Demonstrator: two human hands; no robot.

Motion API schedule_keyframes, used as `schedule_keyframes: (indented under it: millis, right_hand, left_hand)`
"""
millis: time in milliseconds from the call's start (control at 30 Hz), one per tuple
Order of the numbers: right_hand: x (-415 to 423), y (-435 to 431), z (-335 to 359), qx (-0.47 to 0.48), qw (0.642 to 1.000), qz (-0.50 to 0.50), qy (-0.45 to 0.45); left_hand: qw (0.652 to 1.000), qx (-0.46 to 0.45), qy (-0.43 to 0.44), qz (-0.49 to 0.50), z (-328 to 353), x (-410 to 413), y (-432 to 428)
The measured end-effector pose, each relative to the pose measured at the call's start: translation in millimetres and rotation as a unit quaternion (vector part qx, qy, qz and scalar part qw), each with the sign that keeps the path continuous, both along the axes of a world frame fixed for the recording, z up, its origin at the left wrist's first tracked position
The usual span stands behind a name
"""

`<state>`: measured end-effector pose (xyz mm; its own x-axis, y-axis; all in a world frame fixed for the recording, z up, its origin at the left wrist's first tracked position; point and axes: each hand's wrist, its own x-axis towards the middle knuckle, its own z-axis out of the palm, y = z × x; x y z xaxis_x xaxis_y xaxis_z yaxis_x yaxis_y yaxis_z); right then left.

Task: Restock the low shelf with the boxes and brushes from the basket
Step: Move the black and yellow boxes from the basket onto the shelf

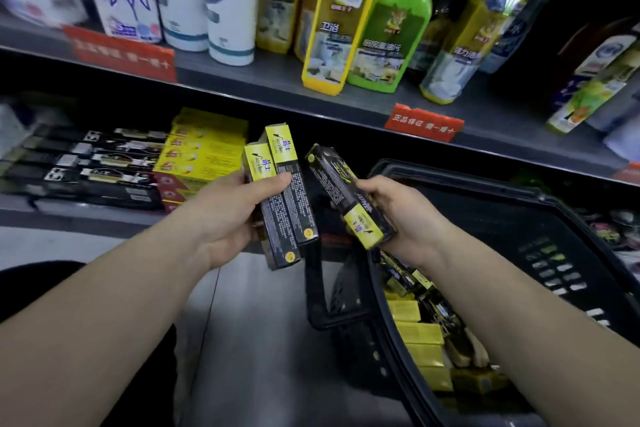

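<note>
My left hand (230,215) grips two or three long black-and-yellow boxes (284,194), held upright in front of the low shelf (86,208). My right hand (405,218) holds another black-and-yellow box (346,194), tilted, just above the basket's left rim. The black plastic basket (519,218) stands on the floor at the right; more yellow and black boxes (419,333) lie inside it. On the low shelf sit stacked yellow boxes (204,149) and rows of dark packaged items (97,163).
The upper shelf (242,87) carries yellow and green cleaner bottles (384,28), white bottles and red price tags (424,121). The basket's handle (322,288) hangs down its left side. Grey floor lies between me and the shelf.
</note>
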<state>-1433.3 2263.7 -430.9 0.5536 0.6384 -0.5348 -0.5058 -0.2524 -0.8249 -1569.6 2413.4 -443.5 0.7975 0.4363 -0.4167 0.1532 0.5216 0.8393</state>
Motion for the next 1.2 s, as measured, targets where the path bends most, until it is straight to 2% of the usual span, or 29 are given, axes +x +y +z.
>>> schedule_keyframes:
  millis: [133, 300, 667, 800, 967, 1100, 1200]
  right_hand:
    - [-8.6, 29.5, -5.1, -0.01, 0.998, 0.059, -0.012]
    - [-11.5, 73.4, -15.1, -0.084, 0.983, 0.145, -0.074]
    - [55.3, 179.2, -72.8, -0.211, 0.944, 0.066, -0.244]
    - [92.6, 193.9, -98.9, -0.281, 0.928, 0.044, -0.241]
    - [128.3, 206.3, -128.9, -0.307, 0.934, 0.012, -0.183]
    - [145.3, 209.8, -151.2, -0.355, 0.921, 0.081, -0.141]
    - [148.5, 212.8, -162.6, -0.365, 0.893, 0.224, -0.139]
  left_hand:
    - [1.0, -0.01, 0.006, 0.028, -11.3, -1.6, 18.0]
    - [0.999, 0.007, 0.021, 0.035, -29.7, 2.3, 42.7]
    - [0.982, 0.012, 0.127, 0.137, -67.5, -9.9, 110.9]
    - [0.982, 0.008, 0.117, 0.15, -72.5, -6.6, 122.7]
    - [0.981, -0.007, 0.106, 0.161, -74.7, -0.3, 135.4]
    - [0.981, -0.017, 0.105, 0.16, -77.2, 7.3, 140.8]
    - [0.983, -0.025, 0.099, 0.155, -80.2, 12.9, 142.6]
